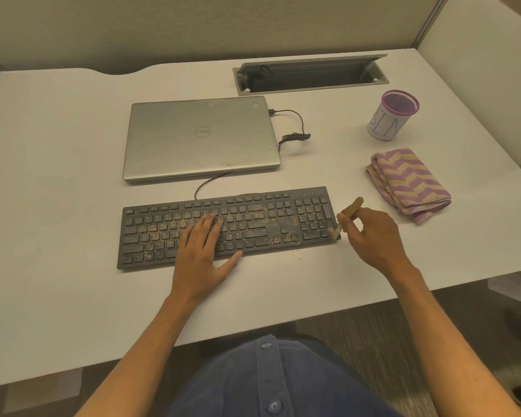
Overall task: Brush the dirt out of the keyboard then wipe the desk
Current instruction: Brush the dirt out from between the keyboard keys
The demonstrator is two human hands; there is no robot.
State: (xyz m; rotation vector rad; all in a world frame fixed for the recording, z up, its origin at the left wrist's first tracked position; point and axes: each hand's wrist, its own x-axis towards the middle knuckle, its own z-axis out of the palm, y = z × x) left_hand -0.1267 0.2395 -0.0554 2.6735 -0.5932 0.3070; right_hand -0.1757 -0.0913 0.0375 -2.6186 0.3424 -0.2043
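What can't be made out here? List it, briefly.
All in the head view:
- Keys under the left hand: covered by the palm and fingers lying on the keyboard.
- Brush grip: the right hand hides the middle of the handle.
- Key legends: too small and dirt-speckled to read.
- Cup contents: the mesh rim blocks the inside.
- Desk slot's depth: too dark.

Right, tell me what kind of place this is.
Most likely an office cubicle: fabric partition walls enclose a pale desk with a built-in cable tray, and a closed laptop sits behind a wired keyboard.
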